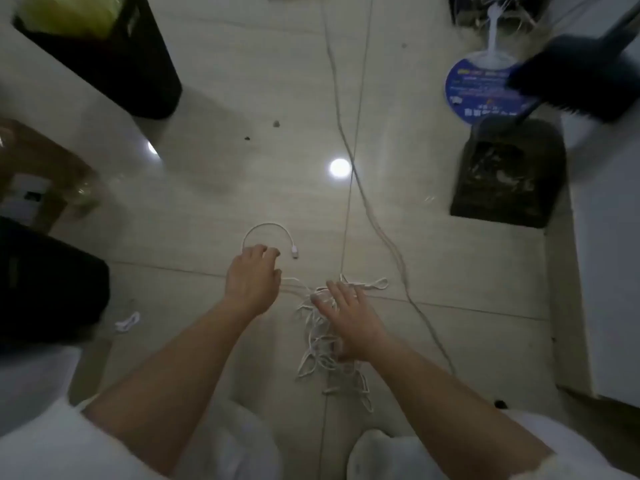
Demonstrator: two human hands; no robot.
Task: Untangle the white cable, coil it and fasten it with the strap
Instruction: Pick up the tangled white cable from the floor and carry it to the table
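Still tangled, the cable (320, 344) lies heaped on the floor (207, 202) between the forearms, one end arching up to a plug (294, 252). Left hand (252, 278) pinches that arched end with curled fingers; right hand (349, 322) rests on the heap, fingers straight and spread. A dustpan (505, 174) sits toward the floor's right edge, a bin (114, 60) at its far-left corner.

Left hand (252, 278) reaches forward with fingers curled; right hand (349, 318) spreads flat, fingers straight.
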